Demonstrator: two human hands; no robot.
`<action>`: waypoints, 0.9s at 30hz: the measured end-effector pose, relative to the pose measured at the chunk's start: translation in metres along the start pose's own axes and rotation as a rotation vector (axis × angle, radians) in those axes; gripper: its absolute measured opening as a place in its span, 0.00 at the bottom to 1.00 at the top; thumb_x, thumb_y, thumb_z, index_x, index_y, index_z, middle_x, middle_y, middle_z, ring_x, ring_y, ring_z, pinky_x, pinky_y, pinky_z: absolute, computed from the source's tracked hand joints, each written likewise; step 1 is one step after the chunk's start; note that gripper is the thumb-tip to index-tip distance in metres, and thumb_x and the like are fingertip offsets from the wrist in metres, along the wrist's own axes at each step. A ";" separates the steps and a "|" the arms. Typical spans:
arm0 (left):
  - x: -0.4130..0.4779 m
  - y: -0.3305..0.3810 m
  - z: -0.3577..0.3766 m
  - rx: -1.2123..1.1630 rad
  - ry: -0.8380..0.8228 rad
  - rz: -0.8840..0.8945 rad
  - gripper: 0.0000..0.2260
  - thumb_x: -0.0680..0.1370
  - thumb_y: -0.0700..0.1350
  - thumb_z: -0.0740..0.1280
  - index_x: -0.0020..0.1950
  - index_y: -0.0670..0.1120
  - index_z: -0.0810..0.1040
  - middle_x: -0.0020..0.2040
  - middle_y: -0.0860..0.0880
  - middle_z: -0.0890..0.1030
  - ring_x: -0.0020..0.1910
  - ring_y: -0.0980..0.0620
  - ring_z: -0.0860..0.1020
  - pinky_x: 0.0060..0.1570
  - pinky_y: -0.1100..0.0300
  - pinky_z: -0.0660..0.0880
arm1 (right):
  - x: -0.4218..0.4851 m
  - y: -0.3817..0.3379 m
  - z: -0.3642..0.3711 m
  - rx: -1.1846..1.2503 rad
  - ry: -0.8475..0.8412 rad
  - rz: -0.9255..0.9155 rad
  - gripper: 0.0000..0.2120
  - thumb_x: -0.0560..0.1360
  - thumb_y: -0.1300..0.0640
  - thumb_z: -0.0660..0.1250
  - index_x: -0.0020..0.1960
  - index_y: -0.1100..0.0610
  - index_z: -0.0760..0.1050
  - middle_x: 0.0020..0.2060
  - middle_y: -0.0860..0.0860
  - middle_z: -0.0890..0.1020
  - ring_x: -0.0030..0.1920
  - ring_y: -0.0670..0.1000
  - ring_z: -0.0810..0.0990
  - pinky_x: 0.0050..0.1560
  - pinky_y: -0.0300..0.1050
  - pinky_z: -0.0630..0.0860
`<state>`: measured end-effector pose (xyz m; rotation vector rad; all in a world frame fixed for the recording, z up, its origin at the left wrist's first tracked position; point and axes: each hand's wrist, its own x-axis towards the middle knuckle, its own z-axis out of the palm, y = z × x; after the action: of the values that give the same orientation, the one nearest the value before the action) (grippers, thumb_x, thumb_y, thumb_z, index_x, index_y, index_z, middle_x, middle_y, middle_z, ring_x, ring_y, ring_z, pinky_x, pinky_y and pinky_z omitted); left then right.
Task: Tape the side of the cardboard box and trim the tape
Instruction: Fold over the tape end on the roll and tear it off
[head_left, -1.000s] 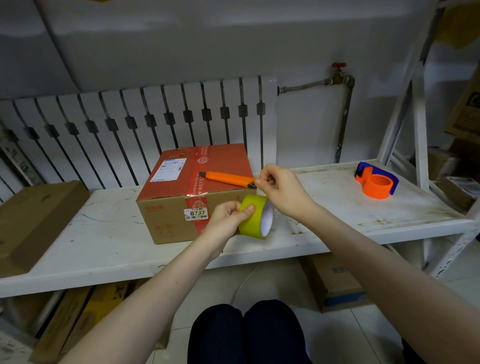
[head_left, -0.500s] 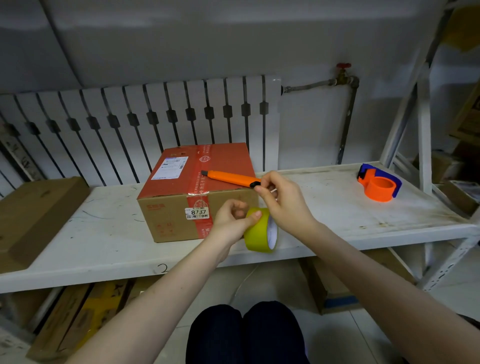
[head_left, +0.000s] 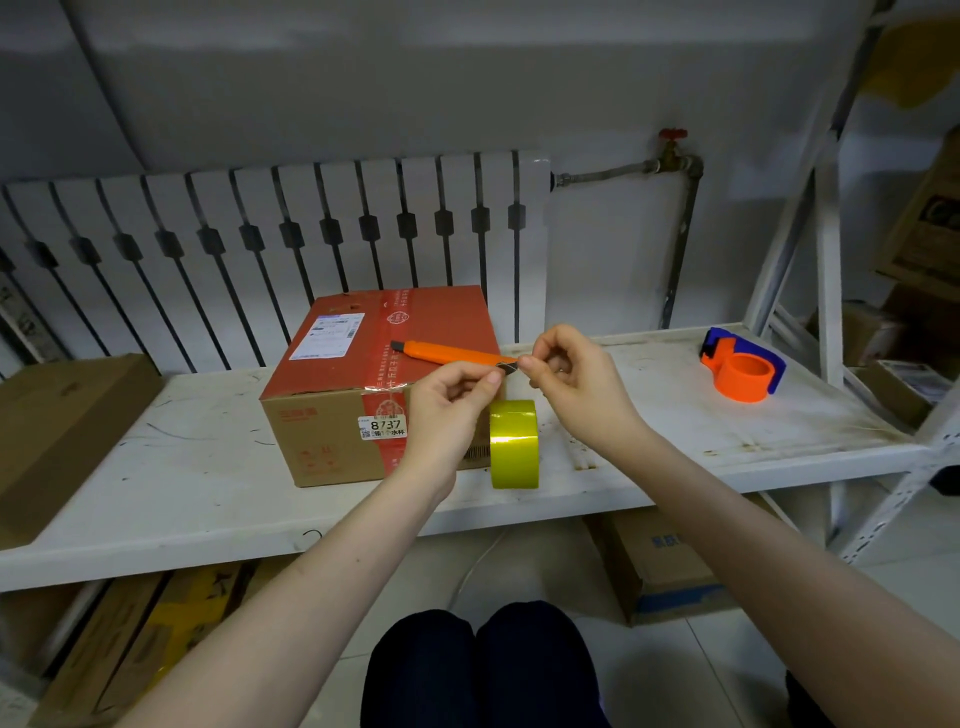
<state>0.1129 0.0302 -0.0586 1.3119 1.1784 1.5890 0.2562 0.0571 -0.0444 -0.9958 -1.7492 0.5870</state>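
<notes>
The cardboard box (head_left: 374, 384), with a red printed top, a white shipping label on it and a band of red tape running over the top and down the front face, sits on the white shelf board (head_left: 171, 488) in front of a white radiator (head_left: 270, 249). A small sticker reading 8737 is stuck on the box's front face. An orange utility knife (head_left: 449, 354) lies across the right part of the box top, its dark tip pointing left. Just beside the box's right front corner a roll of yellow tape (head_left: 514, 443) stands on edge on the shelf, and it appears to hang from a thin strip of tape drawn up to the hands. The left hand (head_left: 449, 402) is curled, thumb and forefinger pinched together above the roll; the right hand (head_left: 574, 376) is likewise curled with its fingertips pinched, meeting the left just in front of the knife's near end. What exactly they pinch is too thin to make out with certainty. Well to the right on the shelf rests an orange and blue tape dispenser (head_left: 740, 369). A plain brown carton (head_left: 67, 431) lies at the shelf's left end, and more cartons sit on the floor beneath.
</notes>
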 end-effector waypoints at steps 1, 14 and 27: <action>0.001 0.001 0.000 0.012 -0.007 0.010 0.05 0.75 0.38 0.68 0.41 0.46 0.81 0.39 0.47 0.80 0.40 0.54 0.76 0.44 0.61 0.74 | 0.000 0.000 -0.001 0.010 0.008 0.011 0.05 0.76 0.58 0.66 0.42 0.55 0.71 0.35 0.55 0.78 0.37 0.55 0.77 0.40 0.47 0.77; -0.004 -0.008 0.001 0.057 -0.019 -0.069 0.08 0.73 0.32 0.67 0.39 0.44 0.78 0.31 0.45 0.78 0.29 0.61 0.78 0.38 0.68 0.75 | -0.007 0.020 -0.005 0.091 0.043 0.246 0.05 0.77 0.59 0.63 0.46 0.52 0.69 0.38 0.50 0.80 0.37 0.48 0.81 0.38 0.39 0.74; -0.003 0.000 -0.003 0.109 -0.037 -0.019 0.06 0.74 0.34 0.68 0.49 0.41 0.75 0.36 0.39 0.77 0.31 0.57 0.78 0.39 0.71 0.76 | -0.026 0.022 0.005 0.173 0.051 0.107 0.12 0.72 0.62 0.70 0.41 0.49 0.69 0.35 0.49 0.78 0.33 0.39 0.74 0.37 0.33 0.73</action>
<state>0.1107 0.0263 -0.0594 1.3901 1.2661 1.4988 0.2632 0.0475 -0.0767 -0.9785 -1.5791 0.7615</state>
